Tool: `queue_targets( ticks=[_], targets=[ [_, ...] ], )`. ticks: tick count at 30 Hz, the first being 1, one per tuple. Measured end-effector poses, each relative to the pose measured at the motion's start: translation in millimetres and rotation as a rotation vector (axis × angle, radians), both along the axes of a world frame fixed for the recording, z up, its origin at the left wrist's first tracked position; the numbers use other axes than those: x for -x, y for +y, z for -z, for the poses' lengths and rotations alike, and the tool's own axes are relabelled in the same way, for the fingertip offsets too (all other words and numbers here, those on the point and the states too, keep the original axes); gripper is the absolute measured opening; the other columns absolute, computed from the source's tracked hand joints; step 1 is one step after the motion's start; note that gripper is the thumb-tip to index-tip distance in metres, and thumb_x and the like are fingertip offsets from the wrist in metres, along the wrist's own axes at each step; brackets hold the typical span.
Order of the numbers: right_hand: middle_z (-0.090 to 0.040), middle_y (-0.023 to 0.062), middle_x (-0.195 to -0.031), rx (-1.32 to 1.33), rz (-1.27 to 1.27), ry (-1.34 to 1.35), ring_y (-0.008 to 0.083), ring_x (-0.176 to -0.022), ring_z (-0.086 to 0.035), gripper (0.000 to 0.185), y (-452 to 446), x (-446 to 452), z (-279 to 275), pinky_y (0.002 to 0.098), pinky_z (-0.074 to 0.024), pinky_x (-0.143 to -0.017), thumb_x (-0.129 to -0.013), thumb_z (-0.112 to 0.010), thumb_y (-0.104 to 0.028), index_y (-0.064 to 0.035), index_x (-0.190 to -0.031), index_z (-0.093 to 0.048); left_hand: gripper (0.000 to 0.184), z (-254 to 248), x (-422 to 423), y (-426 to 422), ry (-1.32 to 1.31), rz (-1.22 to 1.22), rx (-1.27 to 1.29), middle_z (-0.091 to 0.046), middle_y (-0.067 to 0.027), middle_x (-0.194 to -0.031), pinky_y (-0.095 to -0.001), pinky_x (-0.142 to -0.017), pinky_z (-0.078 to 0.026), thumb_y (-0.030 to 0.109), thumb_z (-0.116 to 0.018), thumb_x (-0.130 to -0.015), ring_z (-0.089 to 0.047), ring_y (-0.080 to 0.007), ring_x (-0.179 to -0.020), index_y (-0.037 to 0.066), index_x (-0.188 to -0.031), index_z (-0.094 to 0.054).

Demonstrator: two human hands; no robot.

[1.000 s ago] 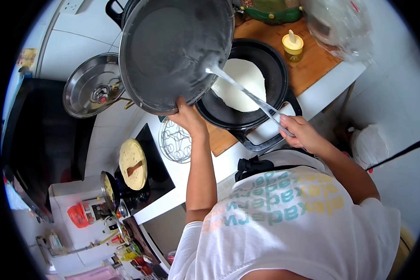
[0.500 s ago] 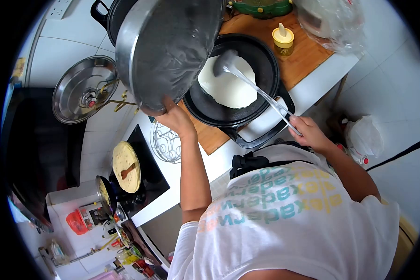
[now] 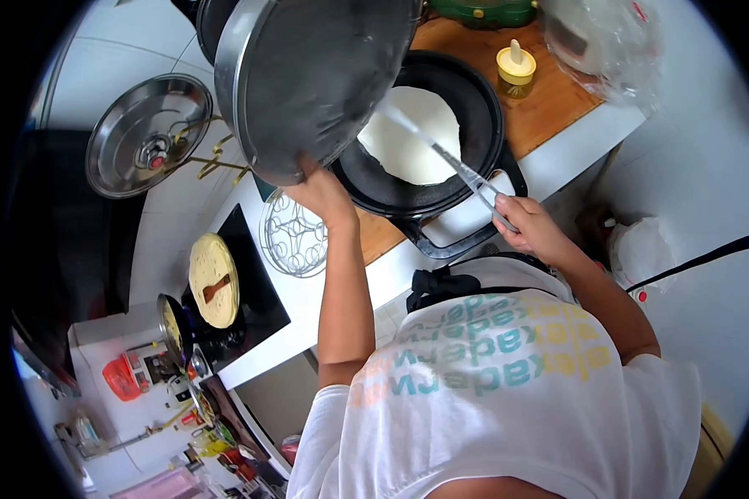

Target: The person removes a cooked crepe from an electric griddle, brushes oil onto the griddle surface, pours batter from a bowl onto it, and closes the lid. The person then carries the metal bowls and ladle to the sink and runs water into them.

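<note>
My left hand [image 3: 320, 195] grips the rim of a large metal bowl [image 3: 316, 75], tilted up beside the round black pan [image 3: 484, 108]. White batter residue streaks the bowl's inside. My right hand [image 3: 528, 224] is closed around the handle of a metal ladle [image 3: 453, 162]. The ladle's head is blurred by motion at the bowl's lower right edge, above the pan. A pale, roughly round sheet of batter [image 3: 416, 137] lies in the pan.
A wooden board [image 3: 549, 121] lies under the pan, bearing a yellow-lidded oil jar [image 3: 516, 71]. Nearby are a wire rack [image 3: 295, 237], a stack of flatbreads [image 3: 208, 274] with a brown spatula, a hanging metal lid [image 3: 146, 137] and a plastic bag [image 3: 607, 50].
The ladle's head went from the bowl to over the batter sheet, then back to the bowl's edge. The bowl has tipped further onto its side. The whole view has shifted slightly.
</note>
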State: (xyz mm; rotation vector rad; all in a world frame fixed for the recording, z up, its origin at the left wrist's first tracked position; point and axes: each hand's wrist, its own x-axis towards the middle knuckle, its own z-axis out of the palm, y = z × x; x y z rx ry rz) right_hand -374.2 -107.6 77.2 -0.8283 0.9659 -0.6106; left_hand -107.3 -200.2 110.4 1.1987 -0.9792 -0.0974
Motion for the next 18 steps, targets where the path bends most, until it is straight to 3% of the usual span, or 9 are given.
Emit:
queue_targets(
  ticks=[2, 4, 6, 8, 10, 14, 15, 18],
  targets=[
    [-0.031, -0.0041, -0.044, 0.038, -0.052, 0.093, 0.0043, -0.036, -0.026, 0.039, -2, -2, 11, 0.0200, -0.0215, -0.035, -0.088, -0.037, -0.037, -0.0041, -0.069, -0.046, 0.022, -7, 1, 3, 0.100, 0.040, -0.019, -0.052, -0.0112, -0.097, -0.0242, -0.079, -0.035, -0.002, -0.045, -0.074, -0.048, -0.0164, -0.086, -0.011, -0.094, -0.047],
    [-0.032, -0.0040, -0.044, 0.576, 0.006, 0.248, 0.0047, -0.037, -0.027, 0.039, 3, 10, 27, 0.0200, -0.0220, -0.037, -0.089, -0.037, -0.035, -0.0042, -0.067, -0.047, 0.026, -11, 1, 8, 0.171, 0.116, -0.022, -0.050, -0.0126, -0.098, -0.0255, -0.083, -0.033, -0.004, -0.041, -0.072, -0.048, -0.0192, -0.089, -0.010, -0.098, -0.044],
    [-0.031, -0.0039, -0.044, -0.005, 0.033, 0.163, 0.0051, -0.037, -0.029, 0.039, 15, 20, 10, 0.0201, -0.0223, -0.038, -0.089, -0.036, -0.034, -0.0042, -0.067, -0.047, 0.030, -9, -2, 10, 0.383, 0.102, -0.050, -0.048, -0.0104, -0.102, -0.0284, -0.076, -0.039, -0.002, -0.043, -0.071, -0.049, -0.0192, -0.087, -0.006, -0.101, -0.043],
    [-0.033, -0.0038, -0.045, 0.085, 0.059, 0.214, 0.0046, -0.039, -0.031, 0.039, 21, 18, 7, 0.0204, -0.0238, -0.039, -0.089, -0.037, -0.034, -0.0046, -0.066, -0.047, 0.031, -14, -3, 11, 0.560, 0.060, -0.058, -0.046, -0.0088, -0.105, -0.0335, -0.072, -0.043, 0.000, -0.044, -0.072, -0.051, -0.0204, -0.085, 0.001, -0.103, -0.043],
    [-0.034, -0.0038, -0.045, 0.167, 0.055, 0.253, 0.0038, -0.040, -0.031, 0.039, 23, 14, -5, 0.0210, -0.0247, -0.039, -0.089, -0.037, -0.034, -0.0047, -0.066, -0.046, 0.032, -16, -5, 21, 0.646, -0.027, -0.176, -0.045, -0.0096, -0.100, -0.0311, -0.067, -0.046, 0.002, -0.043, -0.070, -0.050, -0.0180, -0.085, 0.001, -0.103, -0.042],
    [-0.049, 0.0064, -0.049, 0.903, 0.019, 0.670, 0.0208, -0.044, -0.050, 0.029, 14, -25, -24, 0.0311, -0.0361, -0.043, -0.085, -0.046, -0.028, -0.0040, -0.070, -0.050, 0.034, -3, -30, 42, 0.831, 0.031, -0.180, -0.045, -0.0105, -0.098, -0.0335, -0.061, -0.052, 0.001, -0.040, -0.070, -0.052, -0.0213, -0.083, 0.002, -0.104, -0.040],
    [-0.055, 0.0091, -0.057, 0.897, -0.040, 0.777, 0.0272, -0.053, -0.055, 0.022, 11, -37, -38, 0.0347, -0.0399, -0.046, -0.080, -0.052, -0.026, -0.0054, -0.074, -0.052, 0.034, -1, -38, 51, 0.872, 0.050, -0.200, -0.046, -0.0109, -0.097, -0.0338, -0.062, -0.052, 0.001, -0.040, -0.070, -0.053, -0.0220, -0.083, 0.001, -0.104, -0.040],
    [-0.056, 0.0083, -0.061, 1.100, 0.021, 0.767, 0.0261, -0.054, -0.056, 0.020, 2, -76, -39, 0.0344, -0.0411, -0.047, -0.077, -0.057, -0.025, -0.0062, -0.079, -0.052, 0.035, 9, -62, 79, 0.995, 0.068, -0.226, -0.046, -0.0135, -0.098, -0.0368, -0.063, -0.054, -0.001, -0.039, -0.070, -0.055, -0.0261, -0.083, -0.001, -0.105, -0.038]
  ],
)
